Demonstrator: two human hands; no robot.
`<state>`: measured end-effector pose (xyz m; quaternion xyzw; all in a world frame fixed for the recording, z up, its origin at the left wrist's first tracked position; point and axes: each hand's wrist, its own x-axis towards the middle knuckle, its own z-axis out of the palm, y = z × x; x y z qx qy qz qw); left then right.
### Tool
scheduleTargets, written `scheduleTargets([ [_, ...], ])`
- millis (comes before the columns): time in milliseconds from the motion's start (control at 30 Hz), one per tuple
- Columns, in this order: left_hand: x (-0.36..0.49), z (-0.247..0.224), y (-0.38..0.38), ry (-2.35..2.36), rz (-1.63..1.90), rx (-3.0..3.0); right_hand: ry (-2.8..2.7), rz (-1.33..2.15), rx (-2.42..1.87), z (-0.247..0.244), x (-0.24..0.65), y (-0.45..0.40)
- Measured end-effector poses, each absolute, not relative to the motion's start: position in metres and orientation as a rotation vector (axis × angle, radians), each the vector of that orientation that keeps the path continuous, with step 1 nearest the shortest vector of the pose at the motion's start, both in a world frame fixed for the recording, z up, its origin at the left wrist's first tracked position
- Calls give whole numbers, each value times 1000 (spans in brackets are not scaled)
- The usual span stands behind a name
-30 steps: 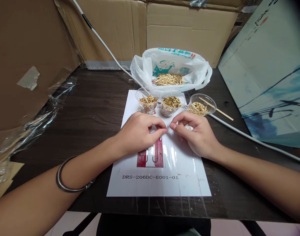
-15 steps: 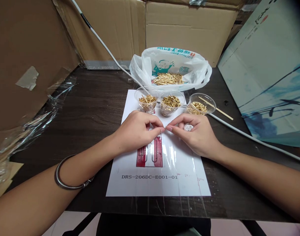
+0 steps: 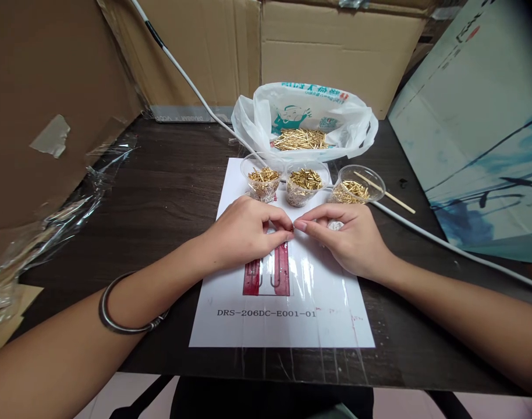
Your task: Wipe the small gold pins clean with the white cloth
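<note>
Above the printed sheet (image 3: 283, 331), my left hand (image 3: 251, 231) and my right hand (image 3: 351, 238) meet at the fingertips, each in a pinch. Whatever lies between the fingertips is too small to make out. Just beyond the hands stand three clear plastic cups: the left cup (image 3: 263, 189) and the middle cup (image 3: 301, 199) hold small gold-coloured metal pins or tubes, and the right cup (image 3: 353, 195) holds similar pieces, partly hidden by my right hand. Under my right palm shows a small whitish, shiny thing (image 3: 334, 224) that I cannot identify.
Behind the cups sits an open white plastic bag (image 3: 248, 125) with many longer gold pins (image 3: 301, 139). A thin wooden stick (image 3: 397, 201) leans out of the right cup's area. A white cable (image 3: 444, 241) crosses the dark table (image 3: 161, 169). Cardboard (image 3: 196, 58) walls the back and left.
The fingertips of both hands have shifted very slightly and stay pinched together. The whole view has moved a little; cups, bag and sheet keep their places.
</note>
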<state>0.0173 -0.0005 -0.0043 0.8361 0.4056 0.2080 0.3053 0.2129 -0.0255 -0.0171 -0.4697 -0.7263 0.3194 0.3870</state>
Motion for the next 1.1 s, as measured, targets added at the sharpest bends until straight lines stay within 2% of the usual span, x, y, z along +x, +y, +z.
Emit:
scheduleTargets([
  [967, 16, -2, -2, 1042, 515, 2238, -1909, 824, -1264, -17, 211, -27],
  [1100, 16, -3, -3, 1043, 522, 2253, -1921, 878, -1157, -15, 218, -26],
])
